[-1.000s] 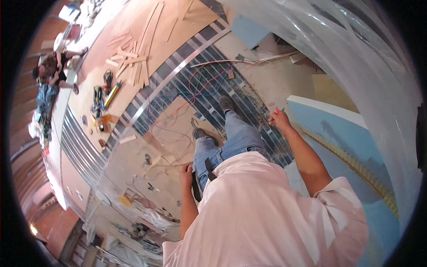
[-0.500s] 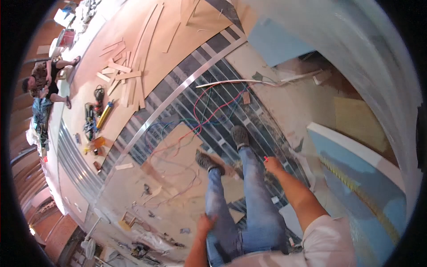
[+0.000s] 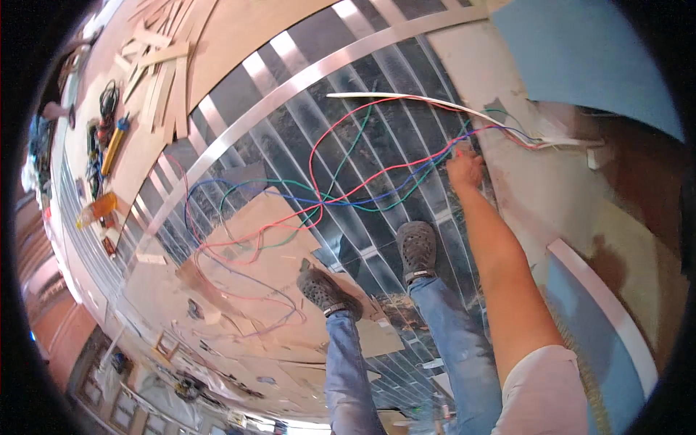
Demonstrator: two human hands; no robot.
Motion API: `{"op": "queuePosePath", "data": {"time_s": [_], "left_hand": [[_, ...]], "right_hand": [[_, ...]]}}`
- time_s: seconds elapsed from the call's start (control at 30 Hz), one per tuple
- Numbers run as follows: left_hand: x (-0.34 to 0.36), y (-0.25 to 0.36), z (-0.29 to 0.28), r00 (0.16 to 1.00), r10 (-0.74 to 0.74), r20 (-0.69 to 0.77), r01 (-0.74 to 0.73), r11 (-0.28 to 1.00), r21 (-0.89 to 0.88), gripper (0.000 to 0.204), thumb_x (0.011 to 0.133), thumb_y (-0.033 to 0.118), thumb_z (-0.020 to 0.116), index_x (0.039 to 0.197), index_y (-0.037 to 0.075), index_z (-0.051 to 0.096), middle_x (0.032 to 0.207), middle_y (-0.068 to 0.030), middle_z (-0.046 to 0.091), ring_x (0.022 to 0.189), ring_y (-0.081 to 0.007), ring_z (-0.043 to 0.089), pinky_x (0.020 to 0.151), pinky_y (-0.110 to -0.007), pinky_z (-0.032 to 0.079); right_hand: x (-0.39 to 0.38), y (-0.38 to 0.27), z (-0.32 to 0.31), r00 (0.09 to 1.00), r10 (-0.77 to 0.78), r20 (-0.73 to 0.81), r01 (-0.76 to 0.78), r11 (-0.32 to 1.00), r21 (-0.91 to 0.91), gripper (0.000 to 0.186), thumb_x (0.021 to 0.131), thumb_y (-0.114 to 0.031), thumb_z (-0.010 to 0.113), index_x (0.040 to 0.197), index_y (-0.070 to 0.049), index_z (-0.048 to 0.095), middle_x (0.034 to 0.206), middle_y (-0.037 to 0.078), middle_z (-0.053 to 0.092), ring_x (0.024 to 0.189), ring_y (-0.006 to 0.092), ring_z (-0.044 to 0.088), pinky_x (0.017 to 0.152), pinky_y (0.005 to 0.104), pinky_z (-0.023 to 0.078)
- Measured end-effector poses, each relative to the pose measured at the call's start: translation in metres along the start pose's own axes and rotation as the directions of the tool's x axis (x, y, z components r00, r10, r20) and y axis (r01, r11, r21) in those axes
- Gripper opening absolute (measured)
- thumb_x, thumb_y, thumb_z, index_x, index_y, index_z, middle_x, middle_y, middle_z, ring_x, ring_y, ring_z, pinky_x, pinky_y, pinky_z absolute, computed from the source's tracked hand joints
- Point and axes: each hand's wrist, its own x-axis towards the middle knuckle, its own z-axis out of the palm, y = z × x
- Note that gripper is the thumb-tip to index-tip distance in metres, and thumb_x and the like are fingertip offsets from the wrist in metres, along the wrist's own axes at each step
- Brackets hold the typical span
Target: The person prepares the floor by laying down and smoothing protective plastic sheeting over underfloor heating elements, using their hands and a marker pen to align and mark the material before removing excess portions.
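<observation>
Most of the floor is covered by dark heating film [image 3: 406,138] w/ silver strips, crossed by a wide silver band [image 3: 304,76]. A blue sheet [image 3: 587,58] is seen top right, bare boards [image 3: 232,36] and wood offcuts [image 3: 156,65] top left. Loose red, green and blue wires [image 3: 341,196] are spread over film and a brown cardboard piece [image 3: 268,246], between band and shoes [image 3: 370,272]. The right hand [image 3: 464,168] is stretched down to the wires near the film's edge, fingers curled; whether a wire is gripped can't be told. Left hand isn't seen.
</observation>
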Motion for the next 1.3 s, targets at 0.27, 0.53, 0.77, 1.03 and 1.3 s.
{"op": "queuePosePath", "data": {"time_s": [0.27,0.53,0.77,1.03,1.3], "left_hand": [[-0.018,-0.004,-0.049,0.937,-0.037,0.347,0.088,0.987,-0.132,0.091,0.066,0.054,0.072,0.128,-0.002,0.037,0.122,-0.0216,0.046,0.113,-0.0362,0.043,0.095,-0.043,0.035],[-0.035,-0.036,-0.027,0.984,0.178,0.03,-0.179,0.984,0.023,0.084,0.07,0.053,0.068,0.123,-0.008,0.043,0.122,-0.0268,0.048,0.113,-0.0377,0.046,0.096,-0.044,0.036],[-0.019,-0.099,0.003,0.956,0.282,-0.085,-0.271,0.955,0.117,0.094,0.062,0.059,0.071,0.113,-0.013,0.042,0.104,-0.0285,0.052,0.098,-0.043,0.051,0.087,-0.046,0.041],[-0.014,-0.102,-0.017,0.963,0.269,-0.018,-0.257,0.936,0.239,0.093,0.062,0.063,0.07,0.11,-0.012,0.042,0.104,-0.0297,0.05,0.095,-0.0431,0.05,0.085,-0.049,0.04],[0.015,-0.118,-0.063,0.896,0.431,-0.105,-0.375,0.864,0.337,0.083,0.065,0.059,0.071,0.102,-0.011,0.047,0.098,-0.0287,0.054,0.092,-0.044,0.054,0.082,-0.05,0.043]], "right_hand": [[-0.028,0.052,0.017,0.984,0.002,0.176,-0.025,0.992,0.126,0.043,0.07,-0.033,0.064,0.103,-0.006,0.059,0.094,0.023,0.062,0.09,0.0369,0.06,0.075,0.0463,0.049],[-0.289,-0.08,-0.036,0.856,-0.256,0.449,0.055,0.909,0.412,0.026,0.067,-0.028,0.068,0.087,-0.012,0.064,0.095,0.016,0.06,0.087,0.0352,0.06,0.073,0.0457,0.049],[-0.444,-0.158,-0.033,0.182,-0.73,0.659,0.516,0.641,0.568,0.033,0.073,-0.034,0.063,0.094,-0.009,0.068,0.094,0.017,0.065,0.089,0.0323,0.063,0.074,0.0435,0.051],[-0.387,-0.052,-0.065,0.518,-0.547,0.657,0.239,0.831,0.503,0.031,0.074,-0.028,0.06,0.099,-0.01,0.067,0.093,0.018,0.064,0.089,0.0341,0.062,0.077,0.0454,0.048],[-0.33,0.272,-0.17,0.914,-0.12,0.387,0.11,0.993,0.048,0.02,0.07,-0.022,0.06,0.081,-0.007,0.068,0.084,0.017,0.065,0.078,0.0336,0.064,0.064,0.045,0.051]]}}
